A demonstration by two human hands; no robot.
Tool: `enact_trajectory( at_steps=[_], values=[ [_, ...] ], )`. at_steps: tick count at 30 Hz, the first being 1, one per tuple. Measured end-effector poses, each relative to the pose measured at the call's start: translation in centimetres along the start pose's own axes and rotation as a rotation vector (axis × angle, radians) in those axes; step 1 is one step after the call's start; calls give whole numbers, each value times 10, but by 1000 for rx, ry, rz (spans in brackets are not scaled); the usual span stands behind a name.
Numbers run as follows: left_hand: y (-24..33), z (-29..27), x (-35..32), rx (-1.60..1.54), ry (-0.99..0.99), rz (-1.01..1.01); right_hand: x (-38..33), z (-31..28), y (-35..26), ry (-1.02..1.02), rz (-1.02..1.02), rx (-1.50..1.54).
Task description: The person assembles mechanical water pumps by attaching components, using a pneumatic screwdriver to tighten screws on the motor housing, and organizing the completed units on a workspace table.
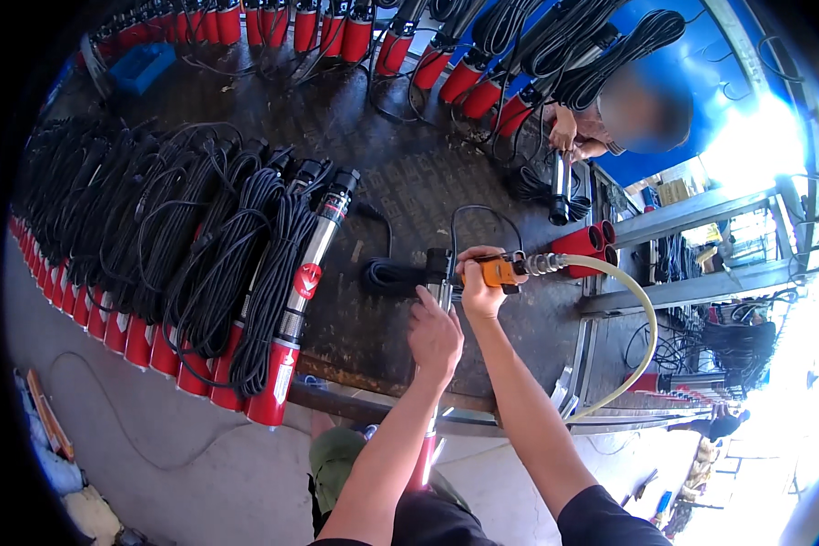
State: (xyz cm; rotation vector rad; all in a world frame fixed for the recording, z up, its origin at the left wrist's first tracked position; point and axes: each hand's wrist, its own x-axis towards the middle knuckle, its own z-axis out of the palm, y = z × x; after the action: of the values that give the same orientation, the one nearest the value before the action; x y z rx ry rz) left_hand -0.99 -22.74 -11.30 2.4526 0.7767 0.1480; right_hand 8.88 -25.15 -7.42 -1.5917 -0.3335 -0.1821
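My left hand (435, 337) is wrapped round the silver body of a submersible pump (439, 266) at the table's near edge. The pump has a black top, and its red lower end comes down toward my lap. My right hand (479, 289) grips an orange air tool (499, 271) beside the pump's upper end. A metal coupling (543, 264) joins the tool to a pale hose (649, 318) that curves off to the right. The tool's working tip is hidden by my fingers. Behind the pump lies a coiled black cable (393, 277).
To the left, finished-looking pumps (311, 259) with coiled cables lie in a long row. Another row of red-ended pumps (391, 55) lines the far side. A co-worker's hands (566, 135) hold a silver cylinder (561, 182). Red tubes (581, 242) and a metal frame (692, 214) stand right.
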Motion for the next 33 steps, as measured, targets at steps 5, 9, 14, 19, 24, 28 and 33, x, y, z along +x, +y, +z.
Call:
enact_trajectory(
  at_steps=[5,9,14,19,24,28,33],
  values=[
    [1,-2,1,-2,-13,-21,3,9,1,-6,-39,61],
    [0,-4,0,-32,-5,-26,5,10,2,-1,-49,42],
    [0,-2,-1,32,1,-32,6,14,1,42,-28,28],
    [5,5,-2,-41,-26,-31,5,14,-7,62,-67,-37],
    [9,2,0,-58,5,-3,-22,-18,-57,131,-226,-76],
    [6,-5,-6,61,227,95,-105,-100,-156,157,-555,-466],
    [86,-4,-97,-59,-283,939,-228,-196,-182,394,-410,-523]
  ],
)
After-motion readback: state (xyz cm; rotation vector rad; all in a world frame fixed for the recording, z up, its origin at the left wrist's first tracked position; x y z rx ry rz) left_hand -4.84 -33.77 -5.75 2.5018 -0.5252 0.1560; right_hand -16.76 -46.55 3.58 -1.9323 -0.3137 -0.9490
